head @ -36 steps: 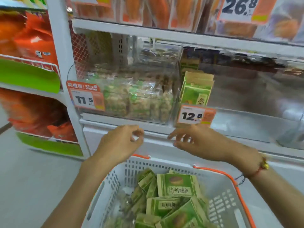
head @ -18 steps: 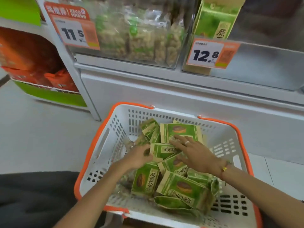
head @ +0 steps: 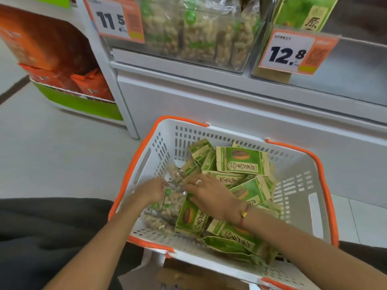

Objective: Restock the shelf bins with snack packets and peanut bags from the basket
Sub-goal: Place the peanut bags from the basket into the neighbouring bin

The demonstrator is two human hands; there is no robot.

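Note:
A white basket with an orange rim sits in front of me, holding several green snack packets and a clear peanut bag on its left side. My left hand curls its fingers on the peanut bag's left edge. Just right of it, my right hand lies with fingers stretched out, fingertips on the bag's top and palm over the green packets. On the shelf above, a clear bin of peanut bags stands left of a bin with one upright green packet.
Price tags reading 11.5 and 12.8 hang on the bin fronts. A white shelf base panel rises right behind the basket. Orange bags fill the neighbouring low shelf at left. Dark fabric lies at lower left.
Both hands dropped from the shelf edge into the basket, then shifted left from the green packets onto the clear peanut bag. My view tilted down towards the basket.

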